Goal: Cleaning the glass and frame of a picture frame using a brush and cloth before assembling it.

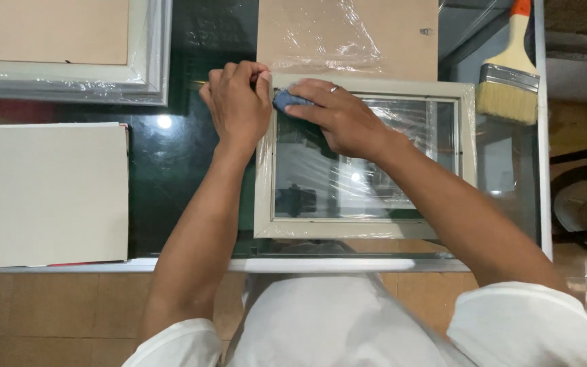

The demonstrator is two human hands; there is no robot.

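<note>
Dark glass tabletop (171, 177) carrying everything, tiled floor showing along lower edge. Near centre: cream picture frame (365, 231) lying flat, plastic wrap clinging to left and bottom edges. Right hand (338, 115) pressing blue cloth (288, 100) onto glass at frame's upper left corner, fingers flat together. Left hand (239, 102) pinching frame corner, fingers closed on it. Wiping looking early: rest of pane not yet reached. Centre left: white board (47, 194). Farther: brown backing board (348, 37) top centre, paintbrush (509, 81) upper right, second wrapped frame (69, 51) upper left.
</note>
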